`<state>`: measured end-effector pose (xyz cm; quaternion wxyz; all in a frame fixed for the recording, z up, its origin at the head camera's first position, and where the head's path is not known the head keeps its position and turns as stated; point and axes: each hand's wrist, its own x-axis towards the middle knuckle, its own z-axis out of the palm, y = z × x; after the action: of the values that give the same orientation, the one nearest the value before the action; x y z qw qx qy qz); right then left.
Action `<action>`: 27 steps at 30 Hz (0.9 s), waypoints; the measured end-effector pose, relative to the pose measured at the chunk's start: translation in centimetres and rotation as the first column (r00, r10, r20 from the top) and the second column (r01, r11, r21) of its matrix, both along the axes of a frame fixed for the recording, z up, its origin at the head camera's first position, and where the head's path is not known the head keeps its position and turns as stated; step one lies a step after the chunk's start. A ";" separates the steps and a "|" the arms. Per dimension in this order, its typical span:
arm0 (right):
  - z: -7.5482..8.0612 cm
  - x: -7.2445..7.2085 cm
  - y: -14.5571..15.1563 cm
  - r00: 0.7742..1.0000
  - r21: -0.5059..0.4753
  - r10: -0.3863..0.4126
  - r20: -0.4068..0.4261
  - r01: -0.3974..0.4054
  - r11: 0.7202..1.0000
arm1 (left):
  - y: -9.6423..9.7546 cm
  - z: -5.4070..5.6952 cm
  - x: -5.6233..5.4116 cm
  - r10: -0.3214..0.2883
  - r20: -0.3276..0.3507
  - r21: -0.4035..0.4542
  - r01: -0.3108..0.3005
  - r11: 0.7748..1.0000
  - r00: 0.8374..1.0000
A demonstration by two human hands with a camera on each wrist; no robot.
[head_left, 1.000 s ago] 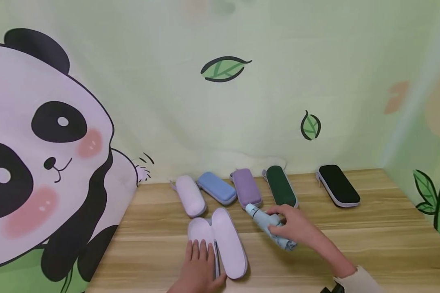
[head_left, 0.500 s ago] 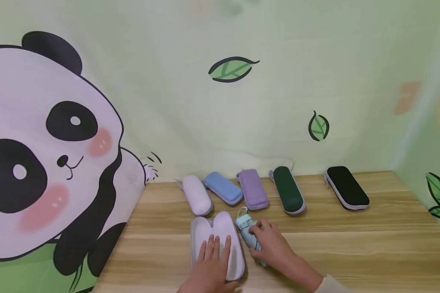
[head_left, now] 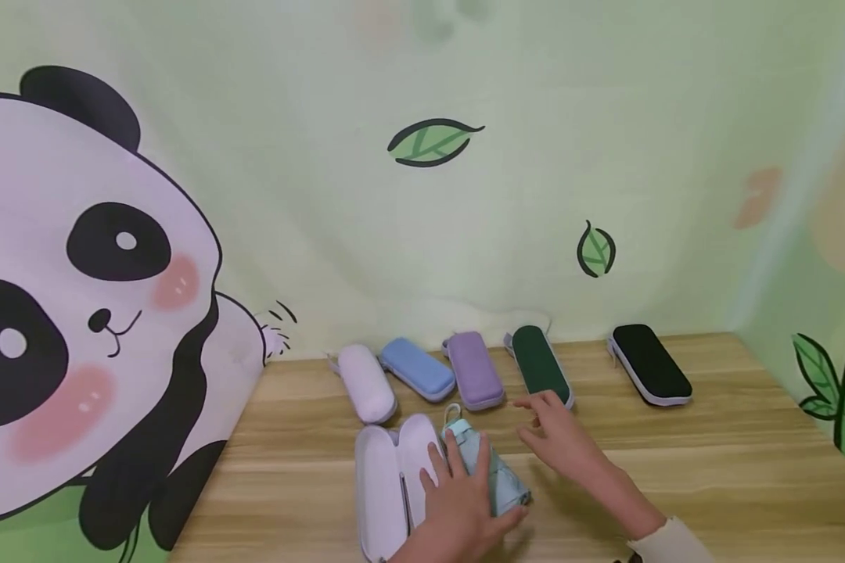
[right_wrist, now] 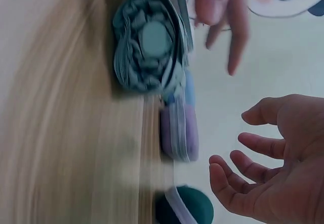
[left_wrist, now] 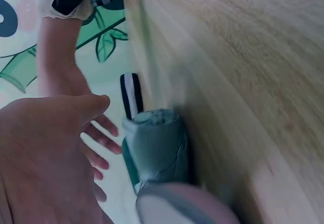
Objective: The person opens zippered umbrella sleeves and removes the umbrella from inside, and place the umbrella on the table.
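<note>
A folded light-blue umbrella (head_left: 503,481) with a wrist loop lies on the table, right beside an open white hard case (head_left: 379,493). My left hand (head_left: 458,500) is spread, fingers apart, over the case's right half and the umbrella, hiding part of both. In the left wrist view the umbrella (left_wrist: 157,145) lies beyond the case's rounded edge (left_wrist: 177,204). My right hand (head_left: 563,442) is off the umbrella to its right, in front of the green case (head_left: 537,360), fingers loosely bent with nothing in them. The right wrist view shows the umbrella's gathered end (right_wrist: 152,42).
Behind stands a row of closed zip cases: white (head_left: 366,383), blue (head_left: 418,369), purple (head_left: 474,371), and the green one. A black case (head_left: 651,363) lies farther right. A panda-printed backdrop (head_left: 310,195) rises behind the wooden table (head_left: 676,469).
My right hand has brought the umbrella left against the open case, let go and drawn back to the right. My left hand has shifted right from the case over towards the umbrella.
</note>
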<state>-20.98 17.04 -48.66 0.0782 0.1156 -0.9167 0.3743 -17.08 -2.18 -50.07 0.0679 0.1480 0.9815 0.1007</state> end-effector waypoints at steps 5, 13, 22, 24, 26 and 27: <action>0.1 -0.3 1.1 0.998 0.030 -0.036 -0.042 0.037 0.999 | 1.3 -0.9 -0.8 0.066 0.052 0.008 -0.067 0.998 0.996; -0.2 -0.5 1.3 0.981 0.195 -0.026 -0.193 0.065 0.979 | 1.4 -2.2 -1.2 0.057 0.038 -0.041 -0.055 0.998 0.998; -0.4 -0.6 1.2 0.966 0.306 -0.021 -0.257 0.102 0.947 | -0.3 -2.4 -0.9 -0.029 0.042 -0.066 0.032 0.997 0.999; -0.4 -0.6 1.1 0.968 0.305 -0.021 -0.249 0.099 0.947 | -0.8 -2.6 -0.7 -0.039 0.049 -0.068 0.043 0.997 0.998; -0.5 -0.6 1.1 0.969 0.307 -0.019 -0.246 0.097 0.947 | -1.3 -2.6 -0.5 -0.050 0.057 -0.059 0.053 0.997 0.997; -0.5 -0.6 1.1 0.969 0.308 -0.015 -0.245 0.093 0.947 | -1.6 -2.6 -0.4 -0.056 0.054 -0.054 0.059 0.997 0.997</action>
<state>-21.53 18.16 -49.20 0.1788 0.1458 -0.9516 0.2029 -17.51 -3.73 -52.70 0.1007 0.1716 0.9771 0.0752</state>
